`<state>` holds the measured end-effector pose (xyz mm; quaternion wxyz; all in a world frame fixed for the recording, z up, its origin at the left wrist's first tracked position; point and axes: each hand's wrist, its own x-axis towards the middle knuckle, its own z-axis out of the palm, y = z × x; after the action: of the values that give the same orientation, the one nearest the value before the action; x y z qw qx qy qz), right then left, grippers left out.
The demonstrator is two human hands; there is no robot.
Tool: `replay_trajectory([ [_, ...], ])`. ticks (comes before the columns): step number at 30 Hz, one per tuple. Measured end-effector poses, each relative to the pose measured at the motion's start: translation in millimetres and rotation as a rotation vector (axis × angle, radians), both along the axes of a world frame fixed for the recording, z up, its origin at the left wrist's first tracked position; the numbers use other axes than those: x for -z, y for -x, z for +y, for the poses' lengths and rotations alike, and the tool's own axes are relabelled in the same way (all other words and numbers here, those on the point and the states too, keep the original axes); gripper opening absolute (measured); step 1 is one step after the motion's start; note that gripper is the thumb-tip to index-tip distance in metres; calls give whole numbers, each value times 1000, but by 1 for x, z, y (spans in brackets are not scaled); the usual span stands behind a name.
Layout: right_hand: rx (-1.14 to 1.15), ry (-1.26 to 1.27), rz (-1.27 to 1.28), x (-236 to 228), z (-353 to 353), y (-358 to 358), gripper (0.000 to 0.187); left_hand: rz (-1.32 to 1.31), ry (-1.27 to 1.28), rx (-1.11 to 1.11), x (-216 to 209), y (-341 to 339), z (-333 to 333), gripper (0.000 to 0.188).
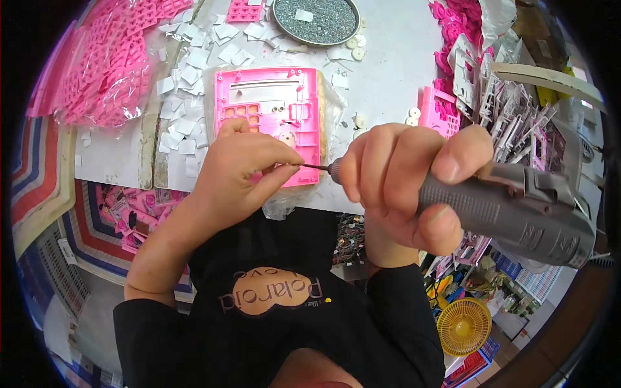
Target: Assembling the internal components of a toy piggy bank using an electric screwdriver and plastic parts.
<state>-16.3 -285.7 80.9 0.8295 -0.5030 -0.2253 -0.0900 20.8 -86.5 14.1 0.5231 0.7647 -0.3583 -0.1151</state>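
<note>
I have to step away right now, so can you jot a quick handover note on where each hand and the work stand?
Left hand: fingertips pinched at the bit tip of the driver, apparently holding a small screw there; too small to confirm.
Right hand: wrapped around the grey electric screwdriver, bit pointing left, raised off the work.
Pink plastic panel lies flat on the white table, just beyond the hands. Round tray of screws sits behind it, bagged pink parts to the left.
Done: cannot tell which screws are in.
Left: the driver bit has not reached the panel.
</note>
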Motion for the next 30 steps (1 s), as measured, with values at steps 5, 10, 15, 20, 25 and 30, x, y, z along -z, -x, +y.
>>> replay_trajectory([
  [5,-35,-3,83,-2,10,3,30,-143,-68,-6,-4,-1,4,11],
  [10,-41,46,98,2,15,0,29,-263,-45,-34,0,-2,5,17],
  [15,-67,71,89,0,13,-1,29,-321,-53,-46,-1,-2,4,20],
  [20,-10,34,82,0,15,5,29,-353,-27,-59,-1,0,3,21],
  [25,4,60,91,-2,14,6,28,-396,-30,-74,-1,1,1,22],
  [30,35,58,93,-2,15,9,28,-406,-38,-69,-3,2,1,22],
])
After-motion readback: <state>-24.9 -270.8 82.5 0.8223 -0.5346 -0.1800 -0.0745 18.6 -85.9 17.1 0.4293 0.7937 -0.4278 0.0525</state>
